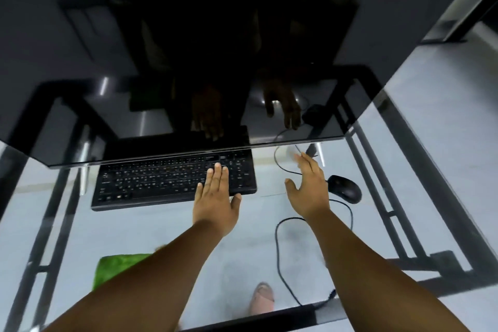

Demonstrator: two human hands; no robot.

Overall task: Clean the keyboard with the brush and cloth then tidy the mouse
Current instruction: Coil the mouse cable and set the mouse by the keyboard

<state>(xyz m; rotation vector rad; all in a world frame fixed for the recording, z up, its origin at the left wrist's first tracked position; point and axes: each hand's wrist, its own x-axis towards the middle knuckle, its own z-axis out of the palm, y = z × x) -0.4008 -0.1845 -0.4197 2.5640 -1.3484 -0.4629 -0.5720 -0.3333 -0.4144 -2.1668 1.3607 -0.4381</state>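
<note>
Now flat on the keyboard's [172, 183] right end, left hand [215, 202] holding nothing; right hand [310, 191] spread, empty, just left of the mouse [345, 188]; cloth [118, 268] lower left, nearer the left.

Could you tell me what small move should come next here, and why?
Probably draw the left hand back to the green cloth near the desk's front edge. Both hands are empty: the left lies flat on the black keyboard, the right hand hovers open, and no brush is visible.
</note>
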